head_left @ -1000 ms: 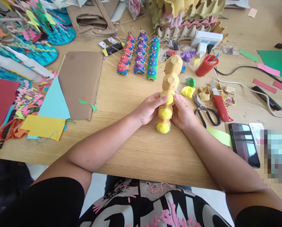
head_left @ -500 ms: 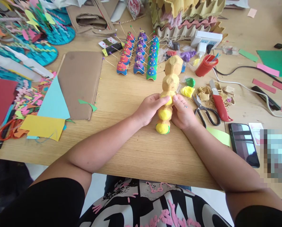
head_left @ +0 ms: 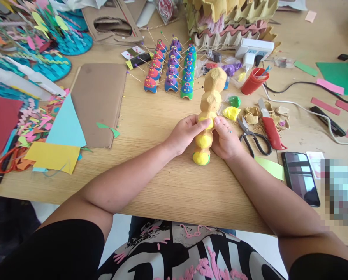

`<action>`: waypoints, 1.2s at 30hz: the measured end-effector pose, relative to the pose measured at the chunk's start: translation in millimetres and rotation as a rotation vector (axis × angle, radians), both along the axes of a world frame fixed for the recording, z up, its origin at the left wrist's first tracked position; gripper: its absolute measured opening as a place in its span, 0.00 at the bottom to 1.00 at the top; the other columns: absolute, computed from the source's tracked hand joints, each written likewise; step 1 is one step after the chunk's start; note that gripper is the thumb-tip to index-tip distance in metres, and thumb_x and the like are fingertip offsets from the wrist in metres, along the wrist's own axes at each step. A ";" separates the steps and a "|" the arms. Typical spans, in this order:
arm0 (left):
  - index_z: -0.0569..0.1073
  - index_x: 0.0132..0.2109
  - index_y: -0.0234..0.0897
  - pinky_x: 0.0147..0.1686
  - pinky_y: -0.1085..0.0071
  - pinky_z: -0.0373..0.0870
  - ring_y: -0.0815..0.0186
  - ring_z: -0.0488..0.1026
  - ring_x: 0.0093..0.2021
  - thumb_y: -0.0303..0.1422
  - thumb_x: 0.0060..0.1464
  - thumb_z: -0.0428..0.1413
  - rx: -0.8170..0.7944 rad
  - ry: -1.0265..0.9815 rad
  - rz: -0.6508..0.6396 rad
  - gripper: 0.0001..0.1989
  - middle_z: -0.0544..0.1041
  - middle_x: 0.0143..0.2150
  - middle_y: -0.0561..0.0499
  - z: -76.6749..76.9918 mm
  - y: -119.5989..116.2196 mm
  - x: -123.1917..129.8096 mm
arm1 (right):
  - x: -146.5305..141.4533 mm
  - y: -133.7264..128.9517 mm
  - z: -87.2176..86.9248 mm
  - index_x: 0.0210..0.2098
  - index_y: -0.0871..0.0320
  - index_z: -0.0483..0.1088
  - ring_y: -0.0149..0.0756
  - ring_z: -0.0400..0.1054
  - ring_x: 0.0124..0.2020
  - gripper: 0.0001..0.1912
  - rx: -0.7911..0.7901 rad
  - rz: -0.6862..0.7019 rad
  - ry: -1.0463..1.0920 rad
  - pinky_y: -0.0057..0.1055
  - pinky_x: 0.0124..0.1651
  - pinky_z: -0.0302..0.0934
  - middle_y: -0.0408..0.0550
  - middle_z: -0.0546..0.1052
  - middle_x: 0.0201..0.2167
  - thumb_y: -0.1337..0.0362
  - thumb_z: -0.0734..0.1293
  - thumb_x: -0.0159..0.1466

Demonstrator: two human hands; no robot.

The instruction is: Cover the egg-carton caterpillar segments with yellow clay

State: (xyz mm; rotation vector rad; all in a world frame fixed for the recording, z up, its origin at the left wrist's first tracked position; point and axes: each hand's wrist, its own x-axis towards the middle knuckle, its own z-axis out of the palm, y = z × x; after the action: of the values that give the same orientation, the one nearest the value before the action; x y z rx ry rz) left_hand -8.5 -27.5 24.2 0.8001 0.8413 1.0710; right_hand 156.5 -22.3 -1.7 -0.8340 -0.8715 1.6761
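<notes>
Between my two hands is an egg carton strip (head_left: 211, 102), a row of tan bumps pointing away from me. Its near bumps carry yellow clay (head_left: 203, 141), and a bit of green shows at the nearest end. My left hand (head_left: 185, 134) grips the strip's left side, thumb on the yellow of the middle bump. From the right, my right hand (head_left: 227, 138) holds the same bump with its thumb pressed at the clay's edge. The fingers under the strip are hidden. Lumps of yellow clay (head_left: 231, 113) and green clay (head_left: 234, 101) lie just beyond my right hand.
Finished clay caterpillars (head_left: 171, 66) with pin antennae stand ahead. On the right lie scissors (head_left: 255, 136), a red-handled knife (head_left: 271, 126), a red cup (head_left: 254, 81) and a phone (head_left: 301, 179). Cardboard (head_left: 101, 105) and paper scraps are at left; egg trays (head_left: 229, 23) are stacked behind.
Almost nothing differs. Both hands keep the same hold on the egg carton strip, which has shifted very slightly, and the thumbs stay on the middle bump.
</notes>
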 end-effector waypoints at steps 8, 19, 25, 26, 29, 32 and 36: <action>0.85 0.40 0.42 0.55 0.60 0.84 0.52 0.90 0.52 0.58 0.67 0.73 -0.018 -0.080 -0.045 0.24 0.90 0.39 0.49 -4.4 3.8 -0.5 | -3.2 0.9 0.4 0.38 0.45 0.74 0.51 0.86 0.58 0.33 -0.008 0.006 -0.036 0.48 0.55 0.85 0.44 0.87 0.39 0.30 0.87 0.59; 0.86 0.40 0.43 0.50 0.59 0.85 0.54 0.90 0.44 0.51 0.64 0.77 -0.116 -0.104 -0.097 0.18 0.89 0.36 0.50 -7.5 6.2 -9.5 | -0.8 1.3 0.9 0.39 0.46 0.74 0.51 0.86 0.57 0.32 0.003 0.050 -0.035 0.47 0.55 0.84 0.44 0.87 0.40 0.29 0.86 0.61; 0.84 0.38 0.44 0.51 0.56 0.85 0.53 0.90 0.44 0.51 0.63 0.78 -0.116 -0.096 -0.091 0.19 0.88 0.34 0.51 -10.0 6.2 -9.1 | -1.7 0.2 3.8 0.38 0.46 0.72 0.51 0.86 0.53 0.34 -0.010 0.056 -0.061 0.46 0.51 0.84 0.44 0.85 0.36 0.29 0.86 0.60; 0.84 0.37 0.44 0.51 0.56 0.84 0.54 0.90 0.44 0.51 0.63 0.78 -0.113 -0.097 -0.088 0.19 0.88 0.34 0.51 -10.4 6.0 -9.0 | -1.7 0.0 4.3 0.37 0.46 0.72 0.52 0.86 0.52 0.34 -0.007 0.058 -0.060 0.46 0.51 0.84 0.44 0.84 0.35 0.30 0.87 0.59; 0.83 0.36 0.43 0.50 0.57 0.83 0.54 0.89 0.43 0.50 0.63 0.78 -0.101 -0.087 -0.073 0.19 0.88 0.34 0.50 -10.9 5.3 -8.5 | -1.5 0.0 4.2 0.37 0.45 0.72 0.53 0.86 0.53 0.34 -0.006 0.062 -0.060 0.47 0.51 0.84 0.44 0.82 0.34 0.31 0.88 0.58; 0.83 0.36 0.42 0.49 0.59 0.82 0.55 0.89 0.43 0.48 0.63 0.79 -0.101 -0.076 -0.043 0.18 0.88 0.35 0.50 -10.4 4.5 -7.6 | -1.4 0.2 2.5 0.37 0.45 0.71 0.54 0.85 0.57 0.33 -0.008 0.066 -0.068 0.48 0.54 0.85 0.45 0.82 0.35 0.31 0.87 0.59; 0.84 0.37 0.43 0.51 0.60 0.84 0.53 0.90 0.48 0.51 0.63 0.79 -0.104 -0.101 -0.049 0.20 0.88 0.35 0.50 -7.3 4.0 -4.9 | -2.8 0.2 1.8 0.38 0.45 0.71 0.54 0.85 0.61 0.33 -0.004 0.063 -0.062 0.49 0.57 0.85 0.45 0.84 0.37 0.31 0.87 0.60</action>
State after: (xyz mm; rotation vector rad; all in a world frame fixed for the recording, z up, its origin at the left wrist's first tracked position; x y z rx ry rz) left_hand -13.3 -23.6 16.9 0.6704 0.7816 1.0080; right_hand 153.7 -22.2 0.1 -0.8728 -0.9459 1.7147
